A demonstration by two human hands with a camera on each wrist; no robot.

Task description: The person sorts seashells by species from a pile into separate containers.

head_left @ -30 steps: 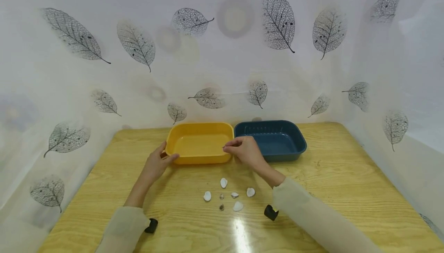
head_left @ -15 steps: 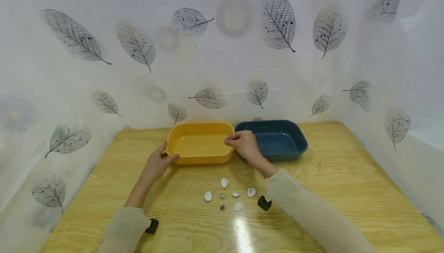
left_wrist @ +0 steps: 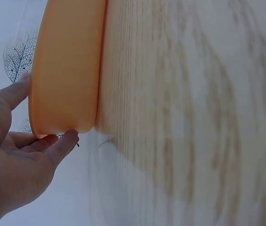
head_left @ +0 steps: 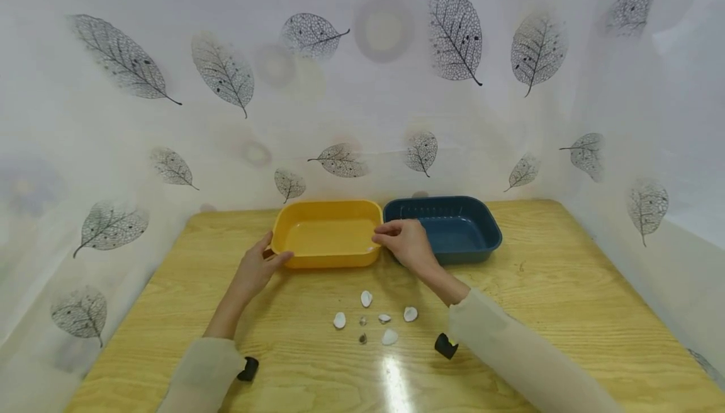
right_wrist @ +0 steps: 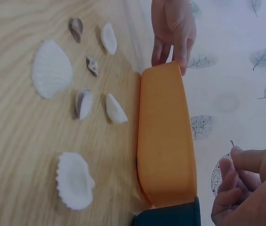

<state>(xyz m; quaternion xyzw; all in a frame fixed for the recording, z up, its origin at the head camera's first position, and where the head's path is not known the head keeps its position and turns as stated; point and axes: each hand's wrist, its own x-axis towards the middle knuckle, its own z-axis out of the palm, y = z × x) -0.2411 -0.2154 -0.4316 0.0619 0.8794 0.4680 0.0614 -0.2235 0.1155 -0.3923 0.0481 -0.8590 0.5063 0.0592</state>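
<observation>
My left hand [head_left: 253, 269] holds the near left corner of the yellow plastic basin [head_left: 331, 261], its thumb at the front rim and its fingers at the left end. My right hand [head_left: 409, 244] is over the near right corner of that basin, beside the blue basin [head_left: 464, 254]. In the right wrist view its thumb and loosely bent fingers are apart, with nothing visible between them. A small pale spot shows in the yellow basin beneath the fingertips, too small to identify. On the table in front lie several white seashells [right_wrist: 52, 69] and two smaller brownish shells [right_wrist: 76, 29].
Both basins stand side by side at the back of the wooden table [head_left: 538, 312], against a leaf-print curtain [head_left: 362, 104]. A black wrist device [head_left: 446, 345] sits under the right sleeve, another [head_left: 248, 369] beside the left.
My right hand moved slightly forward over the yellow basin's corner, then drew back a little to the right. The left hand and the shells on the table stay put.
</observation>
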